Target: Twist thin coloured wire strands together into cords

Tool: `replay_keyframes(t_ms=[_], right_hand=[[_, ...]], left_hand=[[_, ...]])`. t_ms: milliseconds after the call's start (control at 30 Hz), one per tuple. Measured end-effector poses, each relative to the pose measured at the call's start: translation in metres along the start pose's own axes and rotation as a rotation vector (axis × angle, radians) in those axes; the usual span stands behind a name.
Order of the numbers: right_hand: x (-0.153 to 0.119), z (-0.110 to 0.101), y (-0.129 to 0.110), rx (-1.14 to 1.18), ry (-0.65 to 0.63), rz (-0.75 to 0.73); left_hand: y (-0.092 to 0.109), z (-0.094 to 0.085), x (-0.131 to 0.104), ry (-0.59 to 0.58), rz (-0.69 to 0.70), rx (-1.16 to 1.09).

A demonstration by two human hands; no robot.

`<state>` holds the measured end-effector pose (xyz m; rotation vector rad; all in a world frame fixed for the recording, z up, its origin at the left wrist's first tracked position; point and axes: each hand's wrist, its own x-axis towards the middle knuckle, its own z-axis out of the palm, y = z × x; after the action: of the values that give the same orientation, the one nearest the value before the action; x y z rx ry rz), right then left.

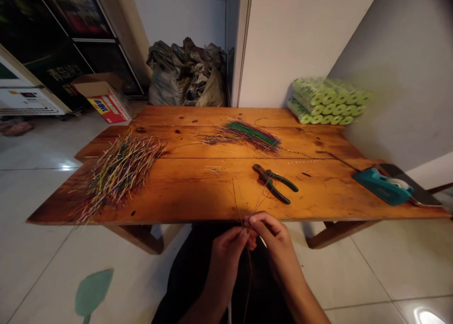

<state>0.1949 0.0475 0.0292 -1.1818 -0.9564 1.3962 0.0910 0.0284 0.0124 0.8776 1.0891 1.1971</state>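
Note:
Both hands meet at the front edge of the wooden table (198,192). My left hand (230,246) pinches thin wires (234,196) between thumb and forefinger. Touching it, my right hand (271,229) is also closed on the thin wires, whose ends fan out above the fingers; one strand hangs down below the hands. Pliers with dark green handles (274,182) lie just beyond my right hand. A large pile of multicoloured wires (123,170) is on the left of the table, and a smaller bundle with green strands (253,134) lies at the back middle.
A teal tape dispenser (384,185) sits at the right end beside a dark flat object (410,187). Stacked green-wrapped rolls (327,102) stand at the back right. Beyond the table are filled sacks (187,74) and an open cardboard box (106,100).

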Motion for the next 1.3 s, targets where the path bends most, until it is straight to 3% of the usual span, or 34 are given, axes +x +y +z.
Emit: replay_keyframes(t_ms=[400, 867, 1300], right_hand=[[0.0019, -0.0017, 0.0032, 0.008, -0.001, -0.009], [0.0048, -0.0018, 0.0062, -0.062, -0.052, 0.003], [-0.0004, 0.0002, 0.0029, 0.064, -0.059, 0.051]], left_hand=[[0.0004, -0.0013, -0.0001, -0.003, 0.006, -0.001], [0.0006, -0.0035, -0.0017, 0.036, 0.028, 0.207], [-0.0036, -0.003, -0.0016, 0.035, -0.009, 0.138]])
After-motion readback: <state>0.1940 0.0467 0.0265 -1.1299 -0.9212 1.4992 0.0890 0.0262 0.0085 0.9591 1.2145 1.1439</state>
